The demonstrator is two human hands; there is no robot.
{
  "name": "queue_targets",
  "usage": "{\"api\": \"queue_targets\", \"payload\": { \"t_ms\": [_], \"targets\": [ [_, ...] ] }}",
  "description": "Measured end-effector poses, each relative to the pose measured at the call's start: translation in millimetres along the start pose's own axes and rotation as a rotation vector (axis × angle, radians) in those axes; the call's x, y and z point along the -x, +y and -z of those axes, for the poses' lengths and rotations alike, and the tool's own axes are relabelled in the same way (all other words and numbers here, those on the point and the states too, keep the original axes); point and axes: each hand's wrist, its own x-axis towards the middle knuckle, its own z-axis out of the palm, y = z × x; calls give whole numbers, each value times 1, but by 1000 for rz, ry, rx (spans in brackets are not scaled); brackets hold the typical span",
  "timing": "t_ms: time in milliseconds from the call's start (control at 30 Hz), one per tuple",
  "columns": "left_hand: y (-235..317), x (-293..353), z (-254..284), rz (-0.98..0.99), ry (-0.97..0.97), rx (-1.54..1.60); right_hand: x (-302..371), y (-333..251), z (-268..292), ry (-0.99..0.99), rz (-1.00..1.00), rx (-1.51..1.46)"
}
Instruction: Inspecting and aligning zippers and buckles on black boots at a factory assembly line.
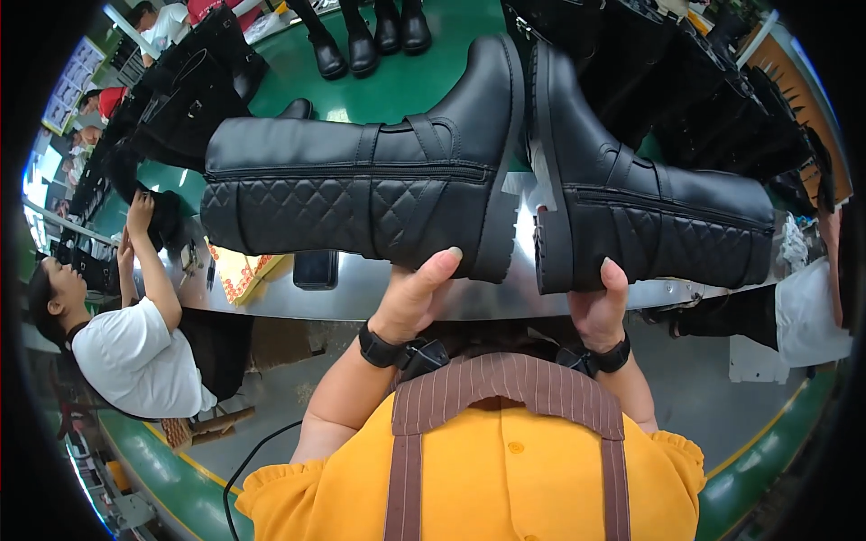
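Note:
My left hand [412, 298] grips a tall black boot [298, 149] from below near its heel, thumb on the quilted side. The boot lies sideways in the air, its shaft toward the left and its zip facing me. In my right hand [599, 311] is a matching black boot [690, 194], held near the heel with the shaft toward the right. The two soles face each other with a narrow gap between them, toes pointing away from me. Both boots have straps, a long side zip and quilted panels. My fingers behind the boots are hidden.
Below the boots runs a metal worktable [379, 287] with a black phone [316, 270] and a yellow patterned pad [236, 273]. More boots [361, 50] stand on the green surface beyond. Dark boots crowd the right [722, 108]. A co-worker [135, 347] sits at the left, handling a black boot.

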Motion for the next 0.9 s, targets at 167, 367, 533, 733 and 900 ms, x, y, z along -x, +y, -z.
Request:
{"api": "queue_targets", "payload": {
  "t_ms": [167, 367, 533, 733, 900],
  "targets": [
    [-15, -1, -8, 30, 24, -36, -3, -2, -18, -13, -65, -5],
    [-24, 8, 3, 47, 80, -55, -2, 1, -11, -96, -109, -101],
    [-24, 7, 8, 73, 133, -121, -2, -2, -7, -66, -153, -40],
    [-32, 6, 6, 12, 202, -284, -3, -5, -6, -46, 108, 328],
    [-28, 0, 20, -33, 122, -829, -12, 1, 10, -217, -67, 747]
  ]
}}
